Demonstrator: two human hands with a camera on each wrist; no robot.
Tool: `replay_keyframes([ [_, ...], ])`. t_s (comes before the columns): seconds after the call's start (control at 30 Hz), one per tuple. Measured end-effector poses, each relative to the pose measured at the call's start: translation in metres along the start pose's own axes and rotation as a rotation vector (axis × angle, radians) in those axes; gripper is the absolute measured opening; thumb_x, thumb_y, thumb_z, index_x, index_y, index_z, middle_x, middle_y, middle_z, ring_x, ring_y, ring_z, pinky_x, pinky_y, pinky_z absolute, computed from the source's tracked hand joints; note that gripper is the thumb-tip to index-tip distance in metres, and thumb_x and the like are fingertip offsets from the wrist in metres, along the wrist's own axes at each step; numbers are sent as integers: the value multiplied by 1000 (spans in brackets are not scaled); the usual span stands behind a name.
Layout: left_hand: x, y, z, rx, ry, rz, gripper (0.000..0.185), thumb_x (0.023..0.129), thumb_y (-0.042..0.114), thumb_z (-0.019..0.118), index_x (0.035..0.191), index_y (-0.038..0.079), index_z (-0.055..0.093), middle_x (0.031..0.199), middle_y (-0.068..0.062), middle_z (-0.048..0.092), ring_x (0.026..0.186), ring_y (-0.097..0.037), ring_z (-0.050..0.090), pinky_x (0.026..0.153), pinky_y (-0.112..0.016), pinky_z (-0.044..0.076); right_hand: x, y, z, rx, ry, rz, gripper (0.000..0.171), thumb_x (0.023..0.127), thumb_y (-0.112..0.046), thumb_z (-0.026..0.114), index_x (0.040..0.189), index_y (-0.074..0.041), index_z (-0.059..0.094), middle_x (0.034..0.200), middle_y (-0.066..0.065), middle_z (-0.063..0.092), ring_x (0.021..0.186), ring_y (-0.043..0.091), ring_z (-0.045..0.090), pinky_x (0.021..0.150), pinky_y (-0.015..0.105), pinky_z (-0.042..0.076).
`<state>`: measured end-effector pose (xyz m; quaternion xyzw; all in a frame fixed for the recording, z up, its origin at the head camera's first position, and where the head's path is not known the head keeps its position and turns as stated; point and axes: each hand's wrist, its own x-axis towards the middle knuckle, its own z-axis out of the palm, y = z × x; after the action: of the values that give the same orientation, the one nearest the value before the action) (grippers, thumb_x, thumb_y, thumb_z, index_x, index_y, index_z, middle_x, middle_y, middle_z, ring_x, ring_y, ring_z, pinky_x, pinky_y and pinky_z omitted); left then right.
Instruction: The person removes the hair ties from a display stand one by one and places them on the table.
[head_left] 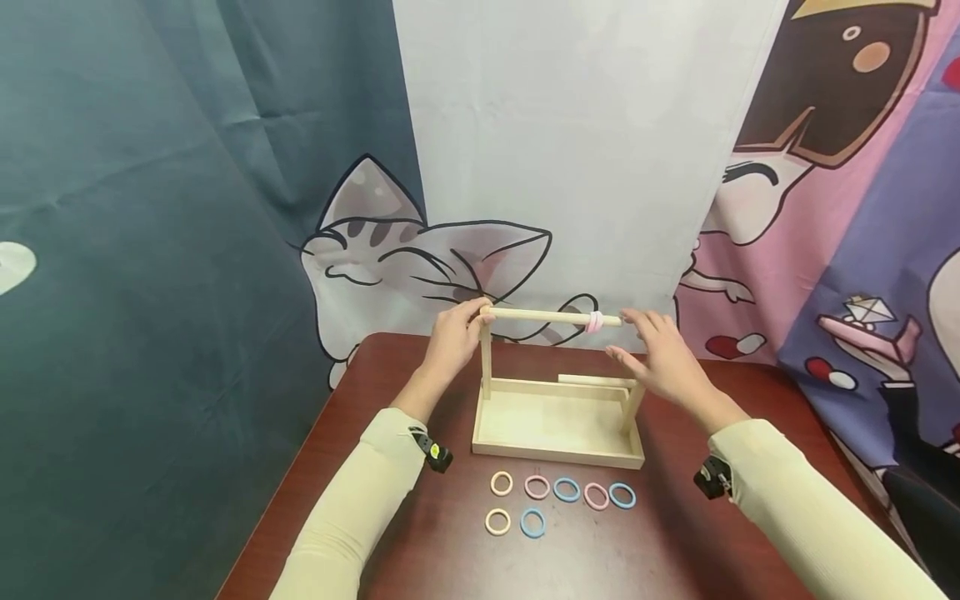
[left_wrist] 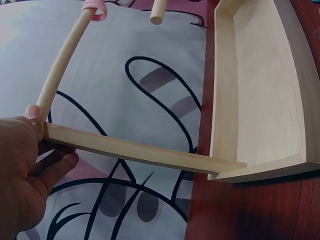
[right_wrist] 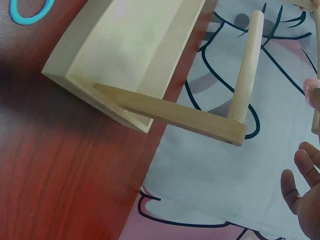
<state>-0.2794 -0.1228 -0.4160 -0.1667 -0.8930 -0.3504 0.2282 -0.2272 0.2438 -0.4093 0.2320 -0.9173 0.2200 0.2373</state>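
My left hand (head_left: 456, 337) grips the top of the left wooden post (head_left: 486, 360), where a long dowel (head_left: 536, 315) joins it; in the left wrist view the thumb lies against the dowel and the fingers curl behind the post (left_wrist: 130, 148). Pink rings (head_left: 594, 322) hang together near the dowel's free right end. Beside that end is my right hand (head_left: 667, 358), its fingers spread and nothing held. Below it stands the shorter right post (right_wrist: 185, 119), with a second dowel (right_wrist: 246, 65) running leftward from its top. Both posts rise from a shallow wooden tray (head_left: 558, 457).
In front of the tray lie loose rings in two rows: yellow (head_left: 501, 483), pink (head_left: 537, 487) and blue (head_left: 566, 489) ones behind, a yellow ring (head_left: 497, 522) and a blue ring (head_left: 532, 523) nearer. A printed curtain (head_left: 585, 167) hangs behind the dark red table (head_left: 420, 517).
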Motion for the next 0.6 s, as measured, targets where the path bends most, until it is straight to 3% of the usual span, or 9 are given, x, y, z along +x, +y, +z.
replay_keyframes([
  [0.3,0,0,0,11,11,35,27,100,32,76,122,16,78,98,-9,74,86,-28,68,85,-48,60,17,0,13,-1,32,-37,63,95,-15,88,149,1,60,131,28,66,120,51,57,101,68,49],
  [0.6,0,-2,0,12,-3,16,29,102,34,74,126,18,78,101,-8,75,88,-27,68,87,-48,60,27,-1,20,-6,38,-53,58,95,-16,89,145,-3,63,128,27,68,117,53,60,99,70,48],
])
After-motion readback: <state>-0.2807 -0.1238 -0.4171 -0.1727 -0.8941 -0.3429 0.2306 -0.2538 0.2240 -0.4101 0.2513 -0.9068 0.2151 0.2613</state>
